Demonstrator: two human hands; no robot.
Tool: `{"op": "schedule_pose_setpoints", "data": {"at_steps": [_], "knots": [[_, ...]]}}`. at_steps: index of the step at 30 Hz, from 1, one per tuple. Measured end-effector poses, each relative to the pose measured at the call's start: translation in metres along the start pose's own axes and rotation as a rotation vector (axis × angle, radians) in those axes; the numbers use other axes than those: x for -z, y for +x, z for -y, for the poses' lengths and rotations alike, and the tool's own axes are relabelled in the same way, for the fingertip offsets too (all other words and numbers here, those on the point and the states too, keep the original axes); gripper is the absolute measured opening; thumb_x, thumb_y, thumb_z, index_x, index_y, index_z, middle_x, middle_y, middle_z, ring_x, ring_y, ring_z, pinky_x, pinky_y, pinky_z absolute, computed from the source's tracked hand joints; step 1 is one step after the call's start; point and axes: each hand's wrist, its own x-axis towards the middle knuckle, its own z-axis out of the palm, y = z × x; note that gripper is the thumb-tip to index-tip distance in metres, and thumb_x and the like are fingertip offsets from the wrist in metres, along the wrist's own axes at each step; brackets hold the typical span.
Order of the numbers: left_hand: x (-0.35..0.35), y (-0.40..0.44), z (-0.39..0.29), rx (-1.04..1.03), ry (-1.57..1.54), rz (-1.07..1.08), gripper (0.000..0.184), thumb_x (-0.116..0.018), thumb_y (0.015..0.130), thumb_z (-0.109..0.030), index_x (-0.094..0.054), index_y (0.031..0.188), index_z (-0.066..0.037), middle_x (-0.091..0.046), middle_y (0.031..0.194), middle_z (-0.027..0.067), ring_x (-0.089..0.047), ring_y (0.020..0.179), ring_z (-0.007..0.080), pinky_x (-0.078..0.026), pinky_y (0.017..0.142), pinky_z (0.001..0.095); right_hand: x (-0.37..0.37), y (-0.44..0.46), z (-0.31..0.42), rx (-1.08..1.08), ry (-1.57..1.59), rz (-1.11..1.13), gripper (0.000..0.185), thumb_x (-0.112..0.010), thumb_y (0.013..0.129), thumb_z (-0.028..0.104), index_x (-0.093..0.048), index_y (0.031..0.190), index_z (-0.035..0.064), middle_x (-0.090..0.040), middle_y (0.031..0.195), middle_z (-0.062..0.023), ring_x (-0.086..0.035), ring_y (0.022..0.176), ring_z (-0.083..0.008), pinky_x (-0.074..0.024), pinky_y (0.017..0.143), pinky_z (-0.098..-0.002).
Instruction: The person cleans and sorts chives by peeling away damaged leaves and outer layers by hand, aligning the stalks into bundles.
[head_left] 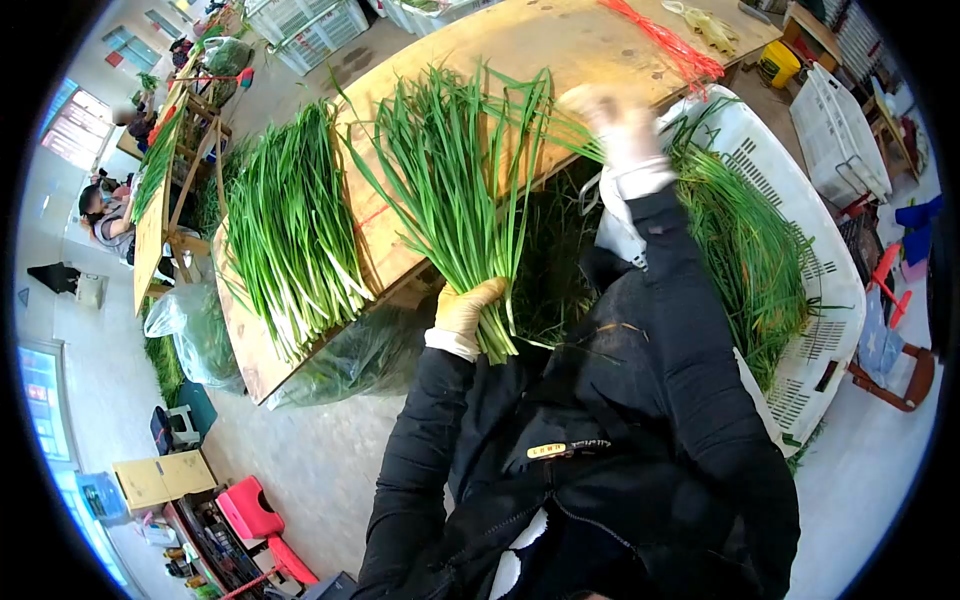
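My left hand (467, 312), in a pale yellow glove, is closed round the white lower ends of a bunch of green chives (455, 170). The leaves of that bunch fan out over the wooden table (400, 85). My right hand (618, 125) is smeared by motion above the table's edge, right of the leaf tips; some thin green leaves run toward it, and its fingers cannot be made out. Left of the held bunch, a wide pile of chives (295, 220) lies on the table.
A white crate (835, 300) holding loose green leaves (740, 250) stands at my right. Red ties (670, 40) and a glove (705, 25) lie at the table's far end. Plastic bags (350, 360) sit below the table. People (110, 220) are at another table, far left.
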Motion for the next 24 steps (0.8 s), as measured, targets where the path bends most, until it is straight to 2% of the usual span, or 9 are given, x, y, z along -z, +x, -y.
{"op": "schedule_pose_setpoints", "data": {"at_steps": [2, 5, 6, 7, 8, 10, 11, 14, 24], "knots": [[0.000, 0.000, -0.001, -0.001, -0.023, 0.015, 0.019, -0.061, 0.068, 0.001, -0.058, 0.087, 0.001, -0.061, 0.076, 0.0071, -0.057, 0.061, 0.0153, -0.047, 0.057, 0.0253, 0.053, 0.004, 0.028, -0.448, 0.668, -0.119, 0.024, -0.053, 0.082, 0.032, -0.056, 0.080, 0.0085, -0.058, 0.076, -0.0017, -0.048, 0.064, -0.0079, -0.0407, 0.058, -0.0230], [-0.007, -0.001, -0.009, 0.031, -0.060, 0.063, 0.019, -0.060, 0.069, 0.000, -0.058, 0.088, 0.001, -0.062, 0.079, 0.0078, -0.058, 0.065, 0.0153, -0.047, 0.060, 0.0245, 0.107, -0.028, 0.035, -0.281, 1.114, -0.100, 0.016, -0.045, 0.087, 0.017, -0.053, 0.079, 0.0053, -0.053, 0.064, -0.0039, -0.043, 0.053, -0.0050, -0.0341, 0.047, -0.0151], [-0.007, 0.000, -0.010, 0.043, -0.086, 0.087, 0.020, -0.060, 0.070, 0.000, -0.058, 0.089, 0.002, -0.062, 0.080, 0.0080, -0.058, 0.065, 0.0150, -0.047, 0.060, 0.0243, 0.117, -0.043, 0.016, -0.127, 1.130, 0.266, 0.016, -0.044, 0.086, 0.014, -0.051, 0.076, 0.0038, -0.052, 0.067, -0.0057, -0.045, 0.053, -0.0073, -0.0380, 0.047, -0.0204], [-0.006, 0.001, -0.010, 0.052, -0.110, 0.110, 0.020, -0.059, 0.070, 0.000, -0.057, 0.090, 0.002, -0.061, 0.081, 0.0082, -0.057, 0.066, 0.0148, -0.047, 0.060, 0.0240, 0.108, -0.067, 0.018, -0.187, 0.992, 0.262, 0.013, -0.044, 0.085, 0.011, -0.052, 0.076, 0.0040, -0.054, 0.071, -0.0072, -0.050, 0.055, -0.0135, -0.0427, 0.051, -0.0256], [-0.005, 0.005, -0.008, 0.062, -0.110, 0.120, 0.021, -0.059, 0.071, -0.001, -0.057, 0.091, 0.002, -0.061, 0.082, 0.0087, -0.057, 0.065, 0.0147, -0.047, 0.060, 0.0241, 0.102, -0.086, 0.033, -0.848, 1.047, 0.442, 0.012, -0.045, 0.083, 0.013, -0.053, 0.085, 0.0032, -0.055, 0.073, -0.0081, -0.054, 0.065, -0.0198, -0.0456, 0.061, -0.0280], [-0.003, 0.010, -0.005, 0.115, -0.093, 0.155, 0.019, -0.058, 0.073, -0.003, -0.057, 0.091, 0.002, -0.061, 0.082, 0.0084, -0.057, 0.065, 0.0150, -0.047, 0.060, 0.0247, 0.075, -0.131, 0.008, -0.245, -0.071, 1.289, 0.045, -0.052, 0.078, 0.033, -0.047, 0.111, 0.0023, -0.056, 0.089, -0.0158, -0.054, 0.084, -0.0263, -0.0427, 0.077, -0.0326], [-0.005, 0.011, -0.006, 0.131, -0.084, 0.173, 0.019, -0.057, 0.074, -0.004, -0.057, 0.092, 0.002, -0.061, 0.082, 0.0081, -0.058, 0.065, 0.0152, -0.048, 0.060, 0.0249, 0.061, -0.143, 0.009, -0.113, -0.127, 1.203, 0.049, -0.055, 0.076, 0.038, -0.050, 0.109, 0.0023, -0.054, 0.093, -0.0178, -0.054, 0.084, -0.0287, -0.0417, 0.079, -0.0350], [-0.012, 0.009, -0.007, 0.158, -0.107, 0.152, 0.018, -0.057, 0.075, -0.004, -0.058, 0.092, 0.002, -0.062, 0.082, 0.0074, -0.058, 0.066, 0.0157, -0.048, 0.061, 0.0255, 0.015, -0.132, 0.034, -0.744, 0.735, 1.004, 0.037, -0.053, 0.081, 0.036, -0.056, 0.088, -0.0003, -0.058, 0.076, -0.0044, -0.053, 0.070, -0.0102, -0.0433, 0.065, -0.0231], [-0.014, 0.004, -0.011, 0.206, -0.149, 0.307, 0.021, -0.059, 0.075, -0.006, -0.056, 0.095, 0.001, -0.061, 0.084, 0.0091, -0.059, 0.069, 0.0179, -0.050, 0.062, 0.0297, -0.020, -0.144, 0.019, -0.762, 0.915, 1.042, 0.018, -0.056, 0.081, 0.019, -0.054, 0.071, 0.0043, -0.057, 0.062, -0.0013, -0.051, 0.056, -0.0075, -0.0392, 0.054, -0.0204]]}}
